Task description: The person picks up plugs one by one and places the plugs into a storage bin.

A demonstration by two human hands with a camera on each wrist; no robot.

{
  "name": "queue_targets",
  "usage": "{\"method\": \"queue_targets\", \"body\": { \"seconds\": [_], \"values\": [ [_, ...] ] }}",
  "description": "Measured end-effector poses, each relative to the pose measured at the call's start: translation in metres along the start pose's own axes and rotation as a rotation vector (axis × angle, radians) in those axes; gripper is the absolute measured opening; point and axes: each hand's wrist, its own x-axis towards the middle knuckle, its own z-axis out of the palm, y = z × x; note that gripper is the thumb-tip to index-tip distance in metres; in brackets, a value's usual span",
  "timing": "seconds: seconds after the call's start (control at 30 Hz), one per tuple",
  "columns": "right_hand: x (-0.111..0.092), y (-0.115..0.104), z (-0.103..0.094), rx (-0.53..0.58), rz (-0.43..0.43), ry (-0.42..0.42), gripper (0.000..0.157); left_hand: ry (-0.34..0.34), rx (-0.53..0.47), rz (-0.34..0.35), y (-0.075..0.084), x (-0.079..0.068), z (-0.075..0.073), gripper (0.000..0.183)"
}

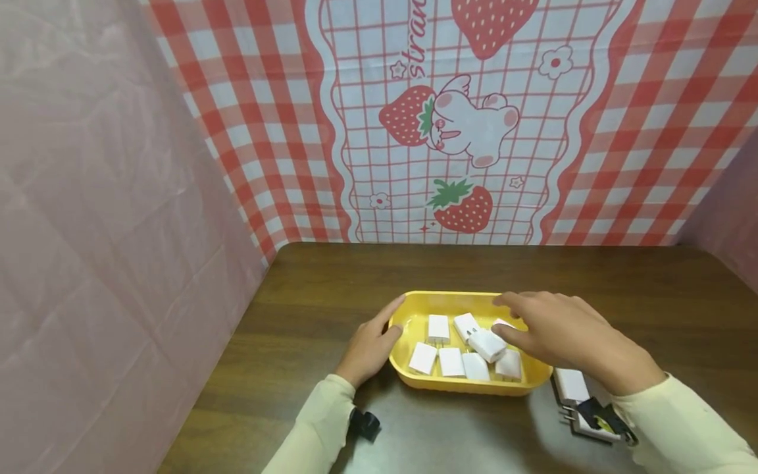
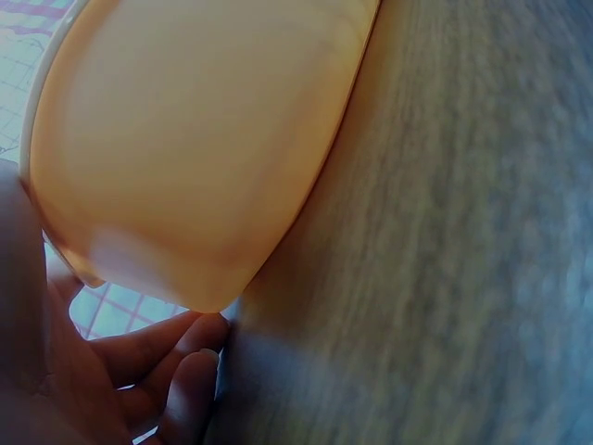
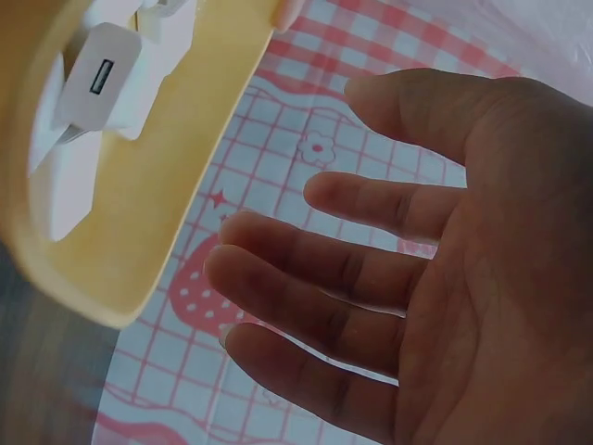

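A yellow plastic bin [image 1: 474, 388] stands on the table with several white USB chargers [image 1: 452, 363] lying loosely in it, some with prongs showing. My left hand [image 1: 368, 345] holds the bin's left end, thumb at the rim; in the left wrist view its fingers [image 2: 195, 385] bend against the outside of the wall. Above the bin's right end is my right hand [image 1: 559, 329], fingers spread and slightly bent, holding nothing. The right wrist view shows that palm bare, beside the bin wall [image 3: 162, 213] and a charger with its USB port [image 3: 102, 79] facing out.
White chargers [image 1: 571, 387] lie on the table right of the bin, partly hidden by the right wrist and its black strap [image 1: 606, 420]. The brown wooden table [image 1: 331, 276] ends at a red-and-white checked cloth [image 1: 260, 131] behind. A pale pink cloth [image 1: 112, 230] hangs at left.
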Motion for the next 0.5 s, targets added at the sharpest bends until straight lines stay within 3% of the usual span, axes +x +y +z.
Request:
{"method": "queue_targets", "body": {
  "seconds": [0.27,0.5],
  "values": [
    [-0.018,0.020,0.003,-0.008,0.051,-0.007,0.060,-0.001,0.005,0.006,-0.001,0.000,0.000,0.052],
    [-0.036,0.042,0.007,-0.034,0.078,0.055,0.052,0.002,0.013,0.005,-0.001,0.001,0.000,0.052]
  ]
}}
